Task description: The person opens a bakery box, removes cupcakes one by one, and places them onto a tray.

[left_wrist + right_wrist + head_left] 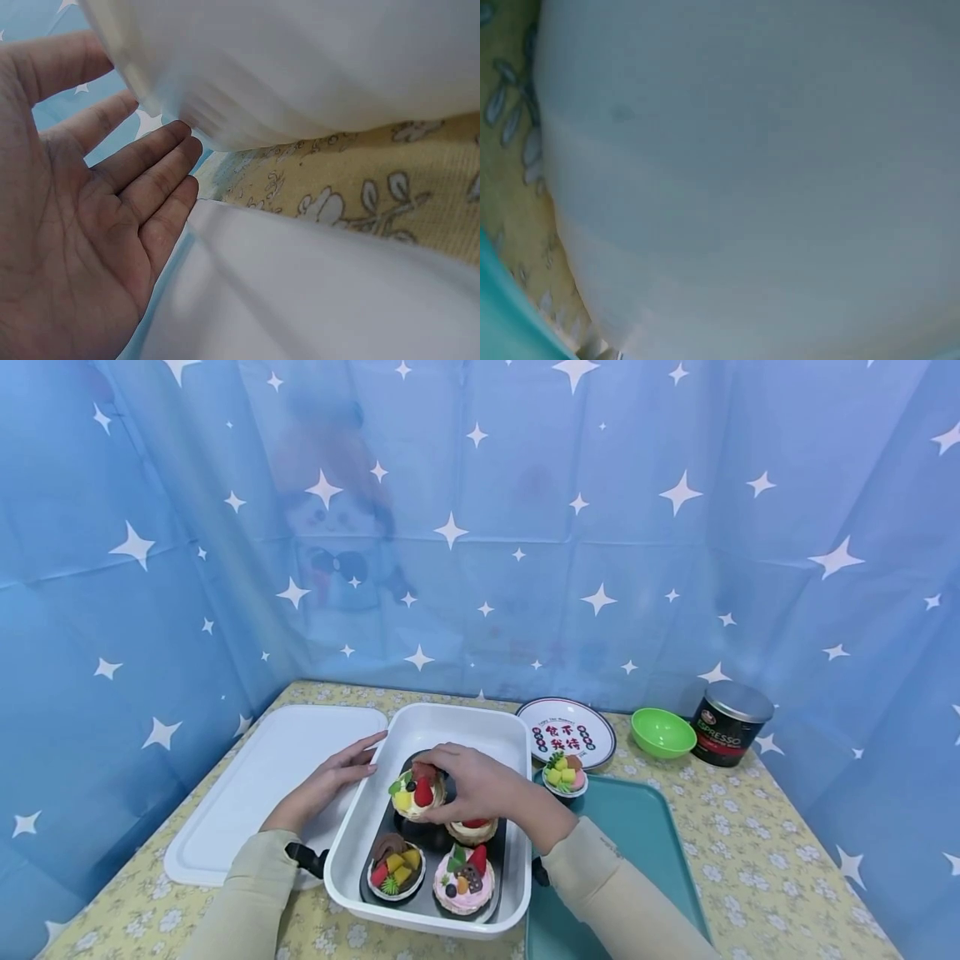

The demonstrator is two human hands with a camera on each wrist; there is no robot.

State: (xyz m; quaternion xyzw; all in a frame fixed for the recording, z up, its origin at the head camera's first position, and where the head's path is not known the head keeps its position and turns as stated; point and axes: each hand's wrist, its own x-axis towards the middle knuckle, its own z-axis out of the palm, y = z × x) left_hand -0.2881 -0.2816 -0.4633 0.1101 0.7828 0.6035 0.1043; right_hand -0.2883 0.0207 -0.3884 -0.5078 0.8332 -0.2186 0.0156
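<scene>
My right hand (480,783) grips a fruit tart (408,799) with strawberry and yellow fruit pieces, over the back left of a dark muffin pan (429,837). The pan lies inside a deep white box (341,852). A second tart (472,833) is partly hidden under that hand. In the pan's front sit a chocolate tart (396,870) and a pink-cream tart (463,881). My left hand (330,782), its fingers loosely extended, is at the box's left wall; the left wrist view shows its palm (71,217). The right wrist view shows mostly the box wall (742,187).
A white lid (247,802) lies left of the box. To the right are a teal tray (637,852), another fruit tart (564,774) at its back corner, and a printed plate (600,735). Behind stand a green bowl (663,733) and a black espresso tin (723,731).
</scene>
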